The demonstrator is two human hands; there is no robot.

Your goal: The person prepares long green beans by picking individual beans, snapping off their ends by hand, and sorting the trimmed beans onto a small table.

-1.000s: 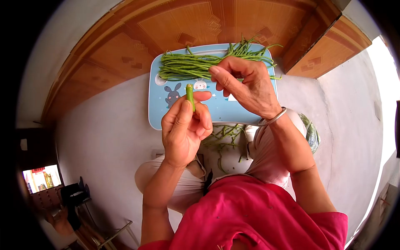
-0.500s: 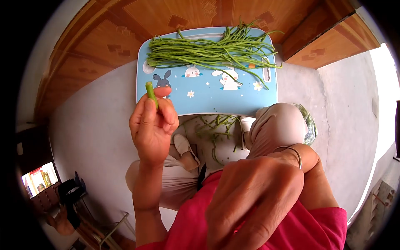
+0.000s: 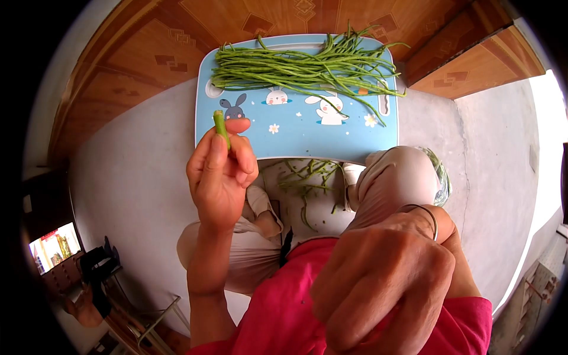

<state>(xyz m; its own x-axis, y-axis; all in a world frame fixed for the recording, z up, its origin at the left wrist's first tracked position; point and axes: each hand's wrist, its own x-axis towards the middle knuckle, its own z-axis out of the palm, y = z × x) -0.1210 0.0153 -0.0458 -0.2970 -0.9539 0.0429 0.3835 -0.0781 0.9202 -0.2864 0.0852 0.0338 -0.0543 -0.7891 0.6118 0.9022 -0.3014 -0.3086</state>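
Observation:
My left hand [image 3: 219, 171] is raised left of centre, pinching a short piece of green long bean [image 3: 220, 127] upright between thumb and fingers. Close to the camera at the lower right, my right hand [image 3: 384, 284] is closed, its back towards me and a bangle at the wrist. Its curled fingers hide whatever may be in them. Beyond both hands, a bundle of long beans [image 3: 290, 68] lies across the back of a small blue table [image 3: 307, 139] printed with rabbits. Some bean ends hang past its right edge.
Bean scraps [image 3: 310, 174] lie on the floor between my feet. A clear plastic bag [image 3: 441, 177] with something green stands beside my right knee [image 3: 399, 180]. Wooden panels [image 3: 207, 35] rise behind the table. At far left are a lit screen [image 3: 56, 247] and a metal-framed chair [image 3: 160, 319].
My right hand has moved a little right and down in view. My left hand still holds the bean piece, slightly further right. The table has shifted a little in view.

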